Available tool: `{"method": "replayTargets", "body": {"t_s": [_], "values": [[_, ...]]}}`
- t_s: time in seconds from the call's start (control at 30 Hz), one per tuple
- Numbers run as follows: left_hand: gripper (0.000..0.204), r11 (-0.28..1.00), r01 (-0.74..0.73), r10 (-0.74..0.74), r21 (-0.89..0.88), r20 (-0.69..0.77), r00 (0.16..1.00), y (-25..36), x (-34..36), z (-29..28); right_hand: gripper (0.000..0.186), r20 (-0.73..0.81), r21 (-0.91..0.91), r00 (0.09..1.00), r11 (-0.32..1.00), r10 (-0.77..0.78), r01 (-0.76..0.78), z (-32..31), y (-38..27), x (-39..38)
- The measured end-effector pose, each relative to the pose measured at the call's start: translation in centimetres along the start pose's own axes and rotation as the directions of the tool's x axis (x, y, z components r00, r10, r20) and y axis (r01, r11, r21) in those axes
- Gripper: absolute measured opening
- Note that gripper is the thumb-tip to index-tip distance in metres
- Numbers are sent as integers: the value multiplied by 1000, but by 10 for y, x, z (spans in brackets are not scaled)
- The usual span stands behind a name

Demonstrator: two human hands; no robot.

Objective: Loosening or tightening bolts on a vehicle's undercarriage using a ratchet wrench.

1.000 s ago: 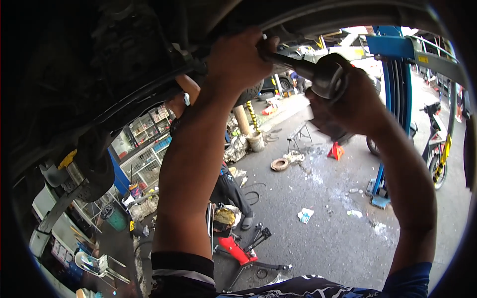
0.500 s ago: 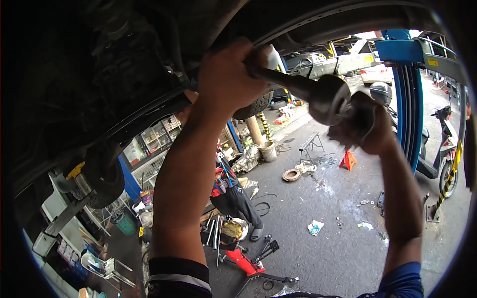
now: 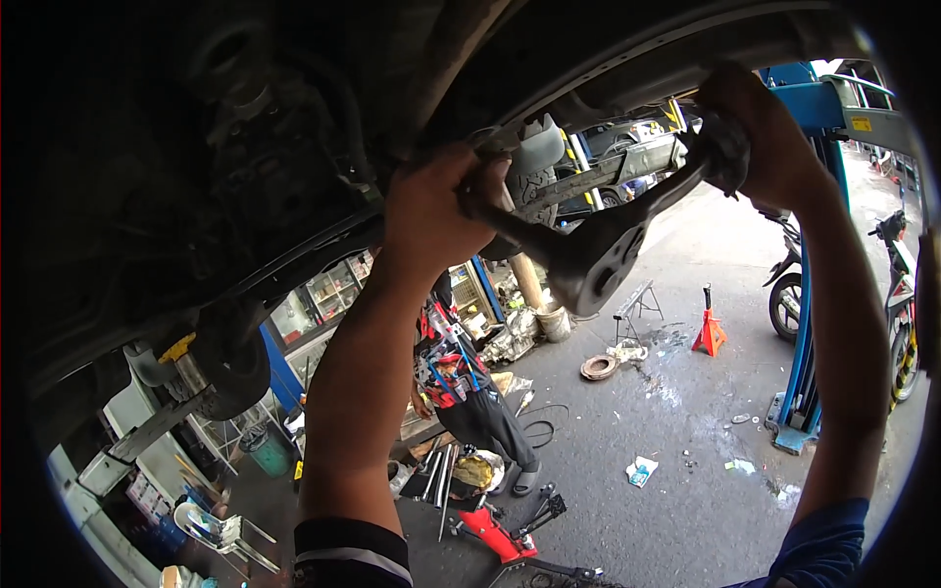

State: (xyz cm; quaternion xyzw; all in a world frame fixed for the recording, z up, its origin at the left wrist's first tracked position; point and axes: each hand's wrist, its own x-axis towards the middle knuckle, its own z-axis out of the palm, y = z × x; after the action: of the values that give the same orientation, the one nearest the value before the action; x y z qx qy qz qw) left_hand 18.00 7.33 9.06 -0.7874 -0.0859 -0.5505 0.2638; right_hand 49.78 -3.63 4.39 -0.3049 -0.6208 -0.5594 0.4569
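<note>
Hands point(image 3: 431, 211) point(image 3: 769, 137) both clamp the control arm point(image 3: 588, 250) at upper centre; we judge fitting underway, next aligning its ends

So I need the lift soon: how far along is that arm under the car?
Done: the dark suspension arm hangs below the underbody, its wide end free in the air. In hand: the left hand grips its inner end at the underbody, and the right hand holds the outer end. Left: whether any bolt holds it is hidden, and a red floor jack lies on the floor.
</note>
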Motion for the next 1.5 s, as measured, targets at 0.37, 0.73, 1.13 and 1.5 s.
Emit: {"method": "replayTargets", "body": {"t_s": [0.37, 0.73, 1.13, 1.5], "values": [[30, 997, -71, 69, -21, -104, 992, -12, 11, -10, 37, 506, 650, 633, 225, 586, -726, 70, -195, -95], [23, 996, 10, -6, -89, 52, 999, 7, -12, 11, 28, -74, 119, 994, 989, -75, 83, 30, 10, 2], [32, 998, 31, -33, 57, 34, 999, -11, 0, -13, 35, 355, 537, 714, 494, 604, -684, 87, -143, -95], [32, 973, 140, -120, -182, 114, 986, -4, -15, 0, 34, -15, 361, 899, 841, 438, -404, 53, -65, -69]]}}
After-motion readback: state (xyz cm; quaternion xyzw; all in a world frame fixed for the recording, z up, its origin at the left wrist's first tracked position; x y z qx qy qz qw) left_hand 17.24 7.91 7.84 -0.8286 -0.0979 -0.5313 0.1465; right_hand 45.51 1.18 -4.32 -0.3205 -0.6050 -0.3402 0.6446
